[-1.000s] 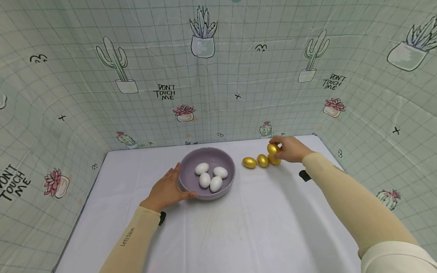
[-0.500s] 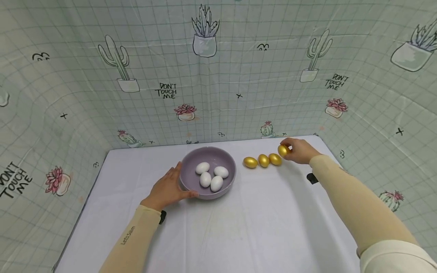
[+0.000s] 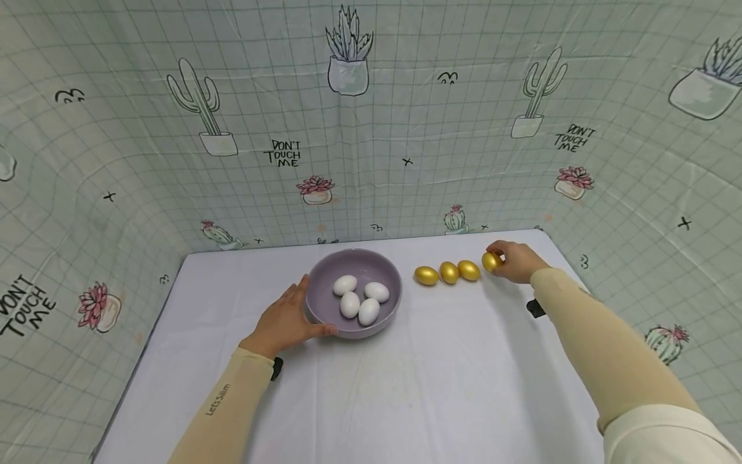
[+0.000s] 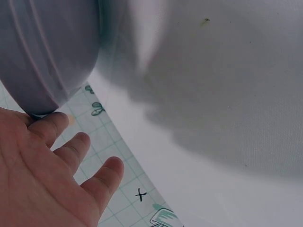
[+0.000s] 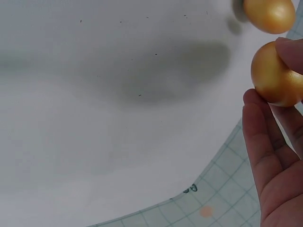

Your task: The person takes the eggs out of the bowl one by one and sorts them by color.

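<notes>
"What worried you about it?"

"The golden egg point(image 3: 491, 261) in the right hand point(image 3: 518, 262). It looked smooth and rounded, so a careless release might have sent it rolling. Just left of that hand lay a row of three golden eggs point(image 3: 449, 272); one nudge could have scattered them."

"And the purple bowl point(image 3: 359, 263)?"

"It stood just right of the left hand point(image 3: 284, 322), with four white eggs point(image 3: 350, 305) inside. A hard push there might have slid it across the counter point(image 3: 406, 386) and knocked them together."

"How were the hands, then?"

"The left was spread wide, not clenched, its fingers against the bowl's side and its thumb at the near edge. The right pinched its egg between thumb and fingers."

"Was that egg touching the counter?"

"I couldn't tell."
</notes>
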### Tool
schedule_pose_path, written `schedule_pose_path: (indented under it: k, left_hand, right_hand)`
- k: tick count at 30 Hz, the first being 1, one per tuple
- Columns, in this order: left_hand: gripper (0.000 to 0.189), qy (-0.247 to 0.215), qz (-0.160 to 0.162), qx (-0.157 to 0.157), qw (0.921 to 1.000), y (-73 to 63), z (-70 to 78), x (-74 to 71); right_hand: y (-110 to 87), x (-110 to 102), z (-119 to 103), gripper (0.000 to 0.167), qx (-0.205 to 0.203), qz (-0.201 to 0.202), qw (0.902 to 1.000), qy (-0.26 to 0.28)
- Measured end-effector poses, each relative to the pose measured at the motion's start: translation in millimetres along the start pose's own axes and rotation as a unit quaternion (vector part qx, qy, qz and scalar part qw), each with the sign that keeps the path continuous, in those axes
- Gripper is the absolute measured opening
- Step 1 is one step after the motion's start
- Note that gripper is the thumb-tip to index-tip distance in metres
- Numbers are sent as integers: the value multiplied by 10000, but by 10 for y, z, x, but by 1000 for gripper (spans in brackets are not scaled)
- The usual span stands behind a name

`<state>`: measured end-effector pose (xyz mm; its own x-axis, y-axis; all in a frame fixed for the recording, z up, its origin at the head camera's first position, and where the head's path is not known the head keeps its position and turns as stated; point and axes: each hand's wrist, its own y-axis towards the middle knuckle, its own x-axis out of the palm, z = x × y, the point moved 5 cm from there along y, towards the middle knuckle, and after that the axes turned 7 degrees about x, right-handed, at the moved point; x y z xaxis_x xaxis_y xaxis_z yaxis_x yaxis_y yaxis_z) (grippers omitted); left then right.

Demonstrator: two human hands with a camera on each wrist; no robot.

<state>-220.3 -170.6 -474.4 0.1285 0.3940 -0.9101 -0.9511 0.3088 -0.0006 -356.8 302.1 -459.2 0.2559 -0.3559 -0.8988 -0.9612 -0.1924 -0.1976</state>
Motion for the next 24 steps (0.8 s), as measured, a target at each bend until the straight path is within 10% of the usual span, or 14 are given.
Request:
schedule_pose_path:
  k: [24]
  left_hand:
    - [135, -56, 44, 60, 10000, -13, -4, -16]
  right_hand:
    - [96, 204, 55, 46, 518, -193, 9985, 7]
